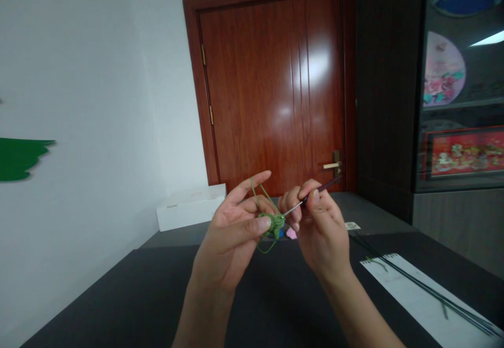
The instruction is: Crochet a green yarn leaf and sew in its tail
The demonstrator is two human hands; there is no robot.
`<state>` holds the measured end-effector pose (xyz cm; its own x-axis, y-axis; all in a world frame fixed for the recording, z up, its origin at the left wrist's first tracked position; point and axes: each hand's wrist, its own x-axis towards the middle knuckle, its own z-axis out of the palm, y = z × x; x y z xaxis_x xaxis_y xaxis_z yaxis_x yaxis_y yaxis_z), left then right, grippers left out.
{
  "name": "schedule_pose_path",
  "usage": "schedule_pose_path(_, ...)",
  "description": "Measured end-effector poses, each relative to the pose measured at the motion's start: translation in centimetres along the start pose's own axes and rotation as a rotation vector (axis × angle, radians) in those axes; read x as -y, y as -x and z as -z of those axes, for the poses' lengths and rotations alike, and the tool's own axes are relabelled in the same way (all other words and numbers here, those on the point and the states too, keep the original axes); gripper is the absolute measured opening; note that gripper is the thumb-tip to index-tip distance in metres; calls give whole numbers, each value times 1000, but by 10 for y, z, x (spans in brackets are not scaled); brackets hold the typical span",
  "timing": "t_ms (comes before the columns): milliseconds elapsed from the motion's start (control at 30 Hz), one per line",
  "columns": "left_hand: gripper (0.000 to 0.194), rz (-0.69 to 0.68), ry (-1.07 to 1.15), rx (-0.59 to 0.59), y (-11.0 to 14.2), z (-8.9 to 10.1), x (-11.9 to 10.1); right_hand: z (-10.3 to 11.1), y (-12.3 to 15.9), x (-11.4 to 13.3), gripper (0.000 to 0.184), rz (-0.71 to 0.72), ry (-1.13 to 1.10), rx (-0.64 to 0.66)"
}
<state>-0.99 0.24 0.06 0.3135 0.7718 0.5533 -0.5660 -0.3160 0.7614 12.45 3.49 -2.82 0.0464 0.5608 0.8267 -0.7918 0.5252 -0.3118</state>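
Note:
Between the thumb and fingers of my left hand (236,227) is a small green crochet piece (277,224). Green yarn (268,194) runs from it up over my raised left index finger, and a loose loop hangs below the piece. My right hand (321,222) grips a crochet hook (323,186) by its dark purple handle. The hook's thin metal shaft points left, and its tip meets the green piece at the upper right edge. Both hands are held above the dark table (271,306).
Behind my hands lie a pink piece (291,233) and a blue bit (280,233). A white box (191,209) stands at the back left by the wall. At right, long dark green stems (429,284) cross a white paper pad (409,290). A small card (352,226) lies behind them.

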Motion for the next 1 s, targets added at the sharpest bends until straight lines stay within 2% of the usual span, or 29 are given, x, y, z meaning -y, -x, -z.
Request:
schedule_pose_path(100, 64, 7, -8, 7, -1, -1, 0, 1, -1, 0, 20, -45, -21, -22)
schedule_pose_path(333, 70, 25, 31, 89, -2, -6, -1, -3, -1, 2, 17, 29, 43, -32)
schedule_pose_path(533, 74, 70, 37, 60, -1, -4, -2, -5, -1, 4, 12, 93, 81, -8)
schedule_pose_path(633, 69, 80, 64, 77, -1, -1, -1, -4, -1, 5, 13, 88, 71, -12)
schedule_pose_path(800, 53, 56, 85, 125, -1, 0, 0, -3, -1, 8, 20, -51, -22, -51)
schedule_pose_path(1000, 53, -70, -151, -55, 0, -10, -1, -6, -5, 12, 23, -332, -3, -55)
